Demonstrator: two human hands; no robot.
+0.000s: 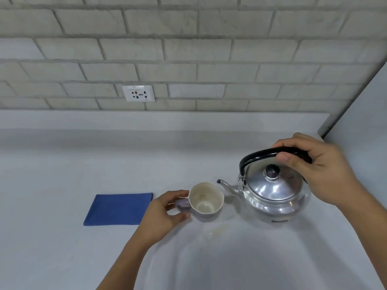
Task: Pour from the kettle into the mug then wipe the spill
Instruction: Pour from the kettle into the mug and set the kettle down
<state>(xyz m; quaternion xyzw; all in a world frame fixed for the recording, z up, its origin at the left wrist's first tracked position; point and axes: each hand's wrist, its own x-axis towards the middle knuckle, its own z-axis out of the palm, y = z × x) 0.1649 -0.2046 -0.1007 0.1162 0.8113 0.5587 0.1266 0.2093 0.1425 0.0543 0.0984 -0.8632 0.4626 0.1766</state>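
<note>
A folded blue cloth (119,209) lies flat on the pale countertop (62,248), and just right of it the left hand (165,212) curls thumb and fingers about the handle side of the lavender mug (206,200), which stands upright and looks empty. A faint wet patch (218,228) shows on the counter just in front of the mug. Further right stands the steel kettle (272,195), lid on, spout aimed at the mug's rim, with the right hand (320,170) wrapped round its black handle (257,154).

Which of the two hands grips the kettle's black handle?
The right hand, wrapped round the handle of the kettle; the left hand holds the mug instead.
</note>
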